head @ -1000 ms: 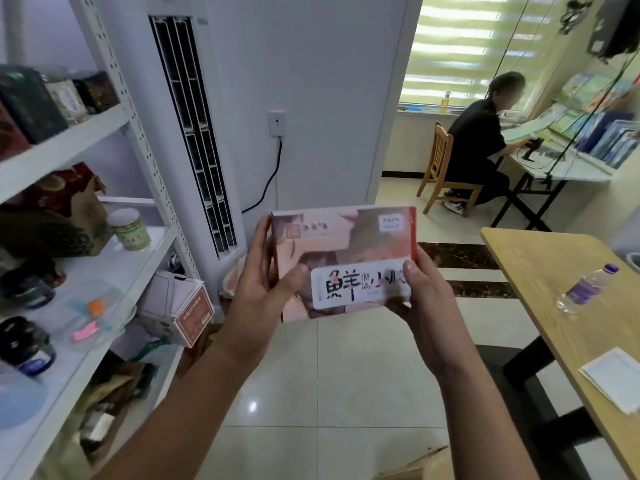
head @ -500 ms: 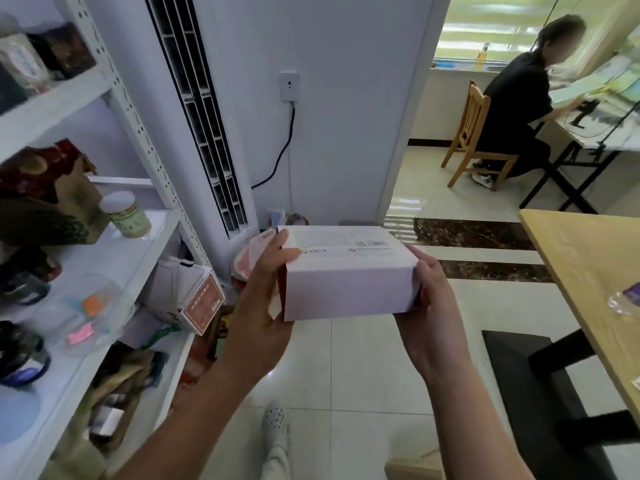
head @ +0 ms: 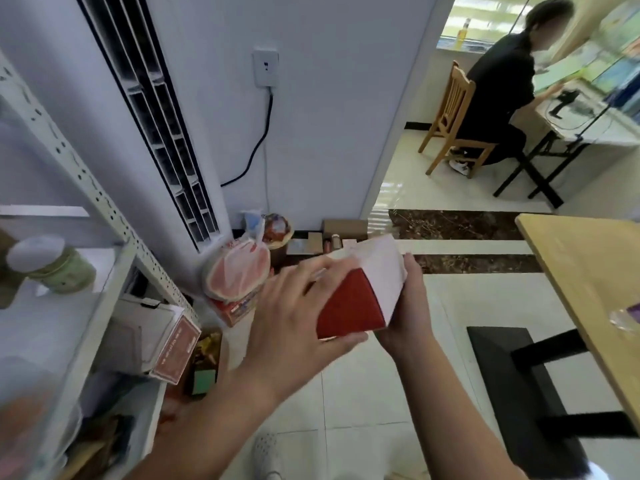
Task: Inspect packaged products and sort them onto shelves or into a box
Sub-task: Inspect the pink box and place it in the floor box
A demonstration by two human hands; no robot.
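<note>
Both hands grasp a tilted red-and-white box [head: 353,306] above the tiled floor [head: 363,393], right of the shelves [head: 86,176]. The left hand [head: 294,317] has a wide grip on its red end. The right hand [head: 405,317] cups the right side, fingertips hidden. Everything is blurred.

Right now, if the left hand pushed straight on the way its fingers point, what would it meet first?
The box: the left hand grips it now, and the right hand holds its far side.
</note>
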